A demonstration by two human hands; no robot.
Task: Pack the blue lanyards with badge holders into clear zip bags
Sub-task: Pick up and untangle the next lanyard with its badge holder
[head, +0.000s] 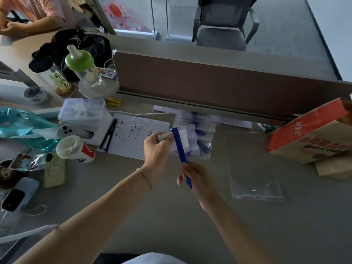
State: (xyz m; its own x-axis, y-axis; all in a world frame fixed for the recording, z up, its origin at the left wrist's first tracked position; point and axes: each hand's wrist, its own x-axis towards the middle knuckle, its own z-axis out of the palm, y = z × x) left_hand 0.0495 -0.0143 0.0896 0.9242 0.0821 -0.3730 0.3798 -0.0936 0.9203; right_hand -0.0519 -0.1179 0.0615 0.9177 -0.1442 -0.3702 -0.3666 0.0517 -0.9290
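Head view is showing the grey desk [171,216] filling the lower frame, with 1 empty clear zip bag [253,168] lying flat at center right. At center, the left hand [158,151] is pinching the badge holder [185,139], while the right hand [196,177] is gripping the blue lanyard [180,144] stretched taut below it. She seems to be gathering the strap; next, it likely needs folding before bagging.
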